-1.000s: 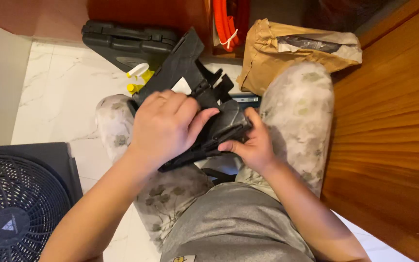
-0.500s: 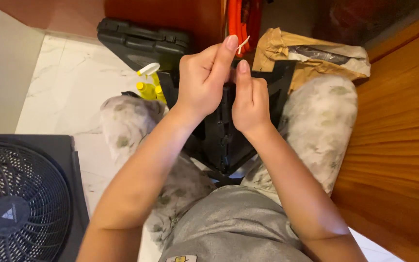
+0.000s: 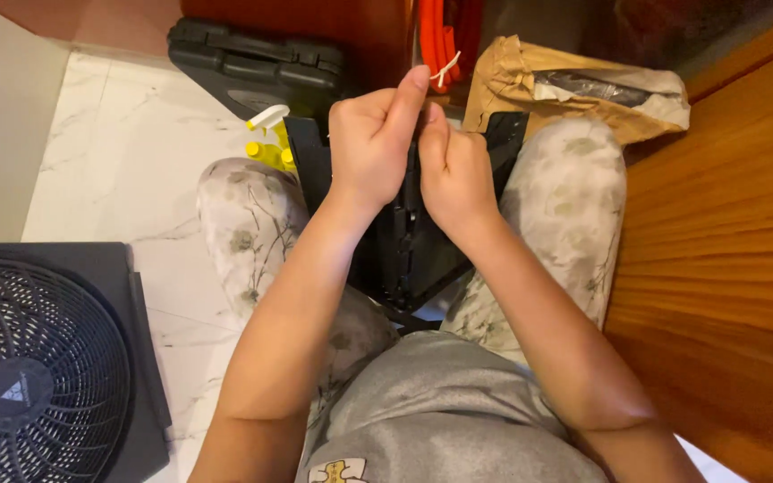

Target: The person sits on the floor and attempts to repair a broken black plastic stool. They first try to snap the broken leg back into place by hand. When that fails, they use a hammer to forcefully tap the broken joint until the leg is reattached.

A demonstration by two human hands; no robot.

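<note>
I sit on the floor with a black flat hinged object (image 3: 404, 241) standing between my knees. Both hands are raised together just above its top edge. My left hand (image 3: 373, 143) has its fingers curled and its thumb pointing up. My right hand (image 3: 454, 170) presses against it, fingers closed. A thin white strip (image 3: 446, 67) sticks out from between the fingertips of both hands. Which fingers pinch it is hidden. The hands cover the upper middle of the black object.
A black floor fan (image 3: 42, 376) lies at lower left. A black plastic case (image 3: 257, 67) and a yellow spray bottle (image 3: 268, 143) sit ahead on the marble floor (image 3: 127, 161). A torn brown paper package (image 3: 574, 89) is at upper right, orange hose (image 3: 440, 31) behind, wooden furniture (image 3: 726, 241) to the right.
A second ago both hands lay gripping the black object on my lap. They have since lifted and come together at its top, and the object now stands upright between my knees.
</note>
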